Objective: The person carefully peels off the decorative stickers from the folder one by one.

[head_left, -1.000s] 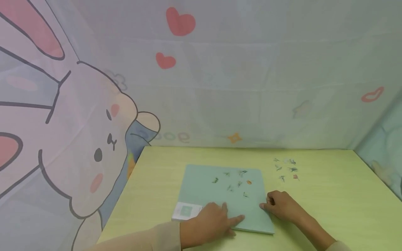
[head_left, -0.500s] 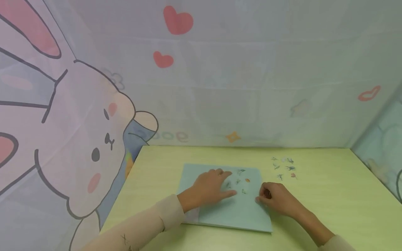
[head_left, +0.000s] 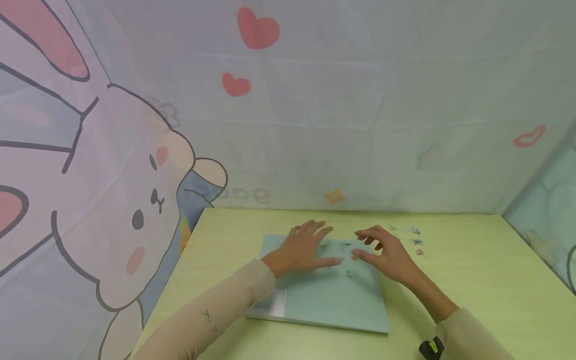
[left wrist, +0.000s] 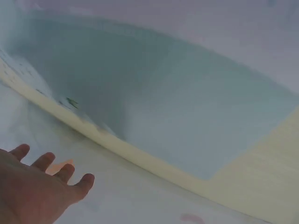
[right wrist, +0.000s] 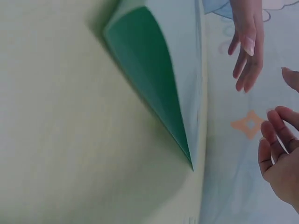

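A pale teal folder-like pad (head_left: 337, 305) lies on the table, with a white label (head_left: 272, 304) at its near left corner. Flat leaf and flower pieces, like stickers, dot its far part, among them a sprig (head_left: 349, 274) and an orange flower (head_left: 354, 258). Over the pad's far left part my left hand (head_left: 303, 250) spreads its fingers, hiding some pieces. My right hand (head_left: 389, 255) hovers at the far right corner, thumb and fingers apart, near the orange flower. In the right wrist view a dark green face (right wrist: 145, 74) shows along the pad's side.
On the yellow-green table (head_left: 468, 280), right of the pad, lie several more flower and leaf pieces, one a pink flower (head_left: 420, 252). A printed cloth (head_left: 342, 125) hangs behind the table's far edge. A black object (head_left: 431, 347) sits by the right sleeve.
My left hand has moved from the pad's near edge to its far part. The right hand has left the right edge, moved up over the far corner and opened its fingers.
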The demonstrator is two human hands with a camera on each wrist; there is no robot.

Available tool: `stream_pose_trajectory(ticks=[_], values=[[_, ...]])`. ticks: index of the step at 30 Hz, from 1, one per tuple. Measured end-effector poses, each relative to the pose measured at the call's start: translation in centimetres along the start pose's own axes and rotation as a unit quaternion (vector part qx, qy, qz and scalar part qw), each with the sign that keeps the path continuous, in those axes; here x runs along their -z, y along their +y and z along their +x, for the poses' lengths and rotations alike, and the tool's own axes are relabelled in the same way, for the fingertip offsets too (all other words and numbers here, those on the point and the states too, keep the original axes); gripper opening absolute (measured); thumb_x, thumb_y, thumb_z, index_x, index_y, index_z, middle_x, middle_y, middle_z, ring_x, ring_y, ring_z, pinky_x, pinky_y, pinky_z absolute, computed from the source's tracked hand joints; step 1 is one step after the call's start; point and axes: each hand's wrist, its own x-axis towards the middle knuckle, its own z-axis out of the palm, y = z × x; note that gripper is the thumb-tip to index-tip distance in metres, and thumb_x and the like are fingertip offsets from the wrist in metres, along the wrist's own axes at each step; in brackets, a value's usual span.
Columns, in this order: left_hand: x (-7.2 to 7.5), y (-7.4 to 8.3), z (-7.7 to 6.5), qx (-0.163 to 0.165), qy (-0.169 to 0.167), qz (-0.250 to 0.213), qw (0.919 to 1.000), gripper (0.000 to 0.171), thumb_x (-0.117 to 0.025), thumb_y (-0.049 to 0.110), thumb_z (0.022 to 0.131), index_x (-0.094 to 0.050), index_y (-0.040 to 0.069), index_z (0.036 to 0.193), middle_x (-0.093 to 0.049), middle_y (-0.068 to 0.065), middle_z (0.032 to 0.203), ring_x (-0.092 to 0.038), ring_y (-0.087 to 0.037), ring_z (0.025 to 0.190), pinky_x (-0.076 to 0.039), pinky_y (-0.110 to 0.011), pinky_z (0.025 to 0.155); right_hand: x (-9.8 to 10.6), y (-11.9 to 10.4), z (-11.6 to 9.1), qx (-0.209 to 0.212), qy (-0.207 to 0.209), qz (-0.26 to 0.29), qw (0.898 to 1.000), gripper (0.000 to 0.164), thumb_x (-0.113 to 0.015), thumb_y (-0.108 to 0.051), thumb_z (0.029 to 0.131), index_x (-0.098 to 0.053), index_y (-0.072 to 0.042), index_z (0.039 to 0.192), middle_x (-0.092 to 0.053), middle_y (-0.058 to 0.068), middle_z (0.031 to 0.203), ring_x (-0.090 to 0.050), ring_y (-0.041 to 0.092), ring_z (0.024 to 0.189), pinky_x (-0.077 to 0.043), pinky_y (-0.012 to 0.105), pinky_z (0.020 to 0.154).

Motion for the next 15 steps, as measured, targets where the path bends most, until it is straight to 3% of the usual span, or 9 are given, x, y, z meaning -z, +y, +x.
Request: stream_pose_trajectory(ticks=[3,7,11,15], values=[[-0.3,-0.3,0.8,0.009,-0.024,-0.029,0.9993,0.096,-0.048,0.085,0.093,-0.031,0.028,0.169,-0.028,-0.001,0.174,-0.022,-0.030,0.161,-0.025,-0.060,0.125,0.0,0.6,1.1,-0.017,-0.003,0.035,0.999,0.044,-0.077,-0.028,0.100,-0.067,-0.012,0.140,-0.067,0.009,0.130,-0.062,0.029,0.112,-0.053,0.048,0.089],[-0.6,-0.5,1.5,0.013,-0.083,-0.066,0.9943,0.098,-0.052,0.085,0.091,-0.030,0.030,0.169,-0.023,-0.001,0.176,-0.013,-0.033,0.163,-0.016,-0.065,0.125,-0.3,1.9,1.9,-0.067,-0.024,0.087,0.994,0.046,-0.075,-0.033,0.102,-0.066,-0.013,0.142,-0.065,0.014,0.137,-0.061,0.031,0.117,-0.053,0.041,0.094],[-0.8,-0.6,1.5,0.021,-0.128,-0.048,0.9904,0.102,-0.054,0.089,0.087,-0.027,0.036,0.169,-0.015,0.002,0.178,-0.004,-0.035,0.164,-0.009,-0.071,0.124,-0.5,3.3,2.3,-0.110,-0.048,0.122,0.985,0.047,-0.074,-0.035,0.102,-0.066,-0.009,0.141,-0.062,0.017,0.142,-0.061,0.026,0.117,-0.052,0.038,0.097],[-0.9,-0.8,1.1,0.025,-0.151,-0.044,0.9872,0.104,-0.060,0.087,0.085,-0.027,0.038,0.169,-0.012,0.003,0.178,-0.002,-0.036,0.164,-0.007,-0.072,0.123,-0.6,4.4,2.3,-0.124,-0.083,0.122,0.981,0.048,-0.072,-0.032,0.103,-0.066,-0.003,0.141,-0.063,0.017,0.138,-0.061,0.028,0.115,-0.052,0.042,0.093]])
